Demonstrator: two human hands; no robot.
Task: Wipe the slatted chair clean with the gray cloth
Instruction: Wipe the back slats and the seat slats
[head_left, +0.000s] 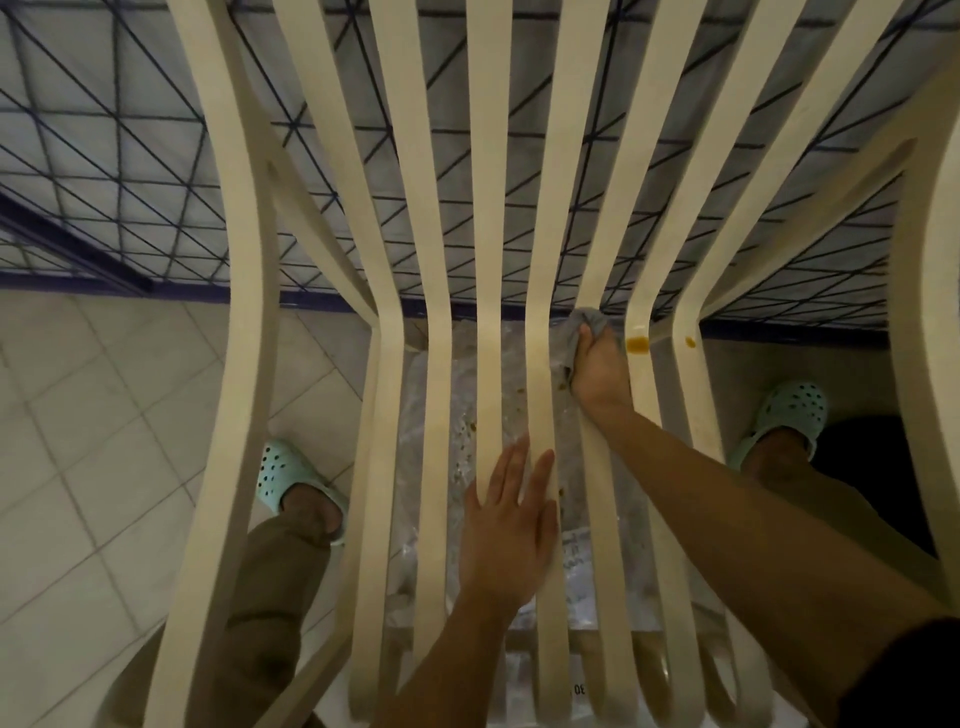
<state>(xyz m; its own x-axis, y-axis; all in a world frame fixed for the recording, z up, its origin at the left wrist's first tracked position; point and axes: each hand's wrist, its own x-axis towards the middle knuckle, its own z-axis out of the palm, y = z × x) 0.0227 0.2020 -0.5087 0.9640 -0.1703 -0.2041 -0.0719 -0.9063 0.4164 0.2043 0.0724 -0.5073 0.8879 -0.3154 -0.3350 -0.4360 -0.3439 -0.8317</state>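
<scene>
Slatted chair (488, 260) under flat left hand (506, 525), right hand (597, 364) fingers bunching gray cloth (584, 327)

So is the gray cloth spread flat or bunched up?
Bunched: the gray cloth is wadded in the right hand, pressed against a slat.

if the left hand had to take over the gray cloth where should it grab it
Take the bunched top of the gray cloth that sticks out beyond the right hand, probably coming from the left, across the slat; the right side is crowded by the neighbouring slat of the chair.
</scene>
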